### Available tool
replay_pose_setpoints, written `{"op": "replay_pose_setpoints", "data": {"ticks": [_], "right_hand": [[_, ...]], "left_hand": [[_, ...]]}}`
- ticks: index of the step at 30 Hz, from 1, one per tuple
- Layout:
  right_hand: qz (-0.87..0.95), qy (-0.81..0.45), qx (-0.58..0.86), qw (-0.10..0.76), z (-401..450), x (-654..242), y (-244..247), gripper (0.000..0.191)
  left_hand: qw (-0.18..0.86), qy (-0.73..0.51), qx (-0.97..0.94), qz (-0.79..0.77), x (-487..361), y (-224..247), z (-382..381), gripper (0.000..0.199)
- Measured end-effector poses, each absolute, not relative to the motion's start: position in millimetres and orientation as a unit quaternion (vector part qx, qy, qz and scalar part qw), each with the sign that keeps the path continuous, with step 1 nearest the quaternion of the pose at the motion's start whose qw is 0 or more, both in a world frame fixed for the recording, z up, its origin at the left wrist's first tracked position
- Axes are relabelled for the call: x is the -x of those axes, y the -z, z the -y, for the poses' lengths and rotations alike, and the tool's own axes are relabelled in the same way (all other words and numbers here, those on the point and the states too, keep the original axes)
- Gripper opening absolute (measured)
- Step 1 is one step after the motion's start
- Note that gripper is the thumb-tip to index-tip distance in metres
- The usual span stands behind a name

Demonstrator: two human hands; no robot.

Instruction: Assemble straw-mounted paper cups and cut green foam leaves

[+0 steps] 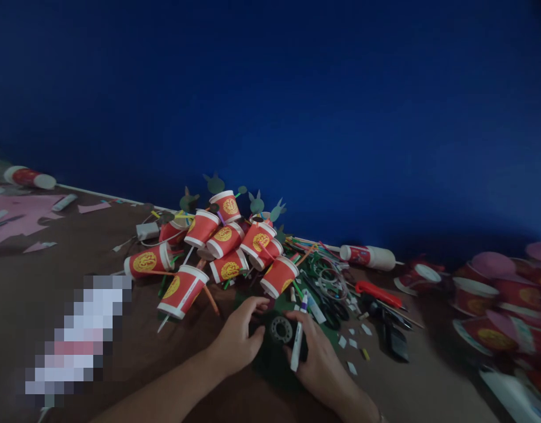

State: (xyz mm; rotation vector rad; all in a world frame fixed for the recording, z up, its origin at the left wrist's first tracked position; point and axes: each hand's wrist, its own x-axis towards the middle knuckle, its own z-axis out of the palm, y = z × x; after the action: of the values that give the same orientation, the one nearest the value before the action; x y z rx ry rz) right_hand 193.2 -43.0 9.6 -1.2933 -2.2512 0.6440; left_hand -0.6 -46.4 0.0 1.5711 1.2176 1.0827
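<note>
A white marker with a purple tip slants across the fingers of my right hand, which is closed on it. Beside those fingers is a dark round piece with a ring of notches; its exact kind is unclear, and my right fingers partly cover its edge. My left hand is just left of it, thumb and fingers apart; in the dim light I cannot tell whether they touch it. Beyond both hands lies a heap of red paper cups with yellow emblems, straws and small rabbit-like cutouts.
Scissors, coiled wires and paper scraps lie right of the hands, near a red-handled tool. More red cups stand far right. Pink paper lies left. A blue wall rises behind.
</note>
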Motion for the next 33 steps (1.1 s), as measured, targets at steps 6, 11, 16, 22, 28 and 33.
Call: {"op": "replay_pose_setpoints", "data": {"ticks": [6,11,16,22,28,33], "right_hand": [[0.812,-0.233,0.482,0.233,42.6,-194.7,-7.7,0.048],[0.815,-0.246,0.47,0.233,43.5,-193.9,-11.1,0.045],[0.814,-0.265,0.46,0.235,43.6,-195.4,-13.9,0.048],[0.786,-0.258,0.469,0.31,43.2,-199.7,-12.5,0.037],[0.723,-0.237,0.51,0.401,44.9,-203.3,-12.7,0.022],[0.713,-0.213,0.5,0.443,47.1,-203.0,-17.8,0.025]], "left_hand": [[0.398,-0.37,-0.702,-0.461,3.4,-6.0,53.2,0.055],[0.395,-0.358,-0.71,-0.46,3.7,-3.3,52.6,0.058],[0.384,-0.356,-0.72,-0.454,3.0,-5.7,52.4,0.055],[0.327,-0.349,-0.742,-0.47,-1.1,-9.6,54.5,0.065],[0.322,-0.322,-0.748,-0.483,-10.7,-3.5,49.7,0.086],[0.327,-0.329,-0.747,-0.476,-16.9,1.0,42.4,0.076]]}}
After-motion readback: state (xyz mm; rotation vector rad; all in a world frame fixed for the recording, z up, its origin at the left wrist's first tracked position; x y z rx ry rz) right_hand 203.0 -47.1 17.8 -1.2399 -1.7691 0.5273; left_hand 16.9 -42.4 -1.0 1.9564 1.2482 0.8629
